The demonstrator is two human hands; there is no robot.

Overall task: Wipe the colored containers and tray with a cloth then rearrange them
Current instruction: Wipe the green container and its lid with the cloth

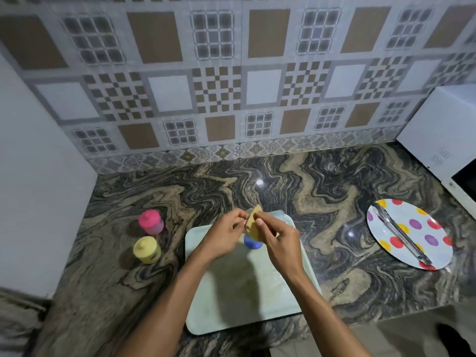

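- Over the middle of the marbled countertop, both hands are up above the pale tray, and there's the cloth between them, a small yellowish-tan piece bunched up.
- Left hand: fingers curled in, tips pinching the cloth's left edge.
- Right hand: thumb and forefinger nipped together on the cloth from the other side, the rest of the fingers folded under the palm.
- The two hands nearly meet at the fingertips, and one corner of the cloth sticks up above them.
- Just below the cloth, the blue container stands on the far half of the tray. Only its lower part shows; the cloth and the hands cover the top, and I can't tell whether the cloth is touching it.
- The tray sits near the front edge of the counter, its near corner close to the lip, with both forearms reaching across it.
- Off to the left, on the bare counter: the pink container upright, and the yellow container just in front of it, near one another and clear of the tray.
- Well over to the right, a polka-dot plate with metal tongs lying diagonally across it.
- Beyond the plate, a white microwave stands in the corner against the patterned tile wall.
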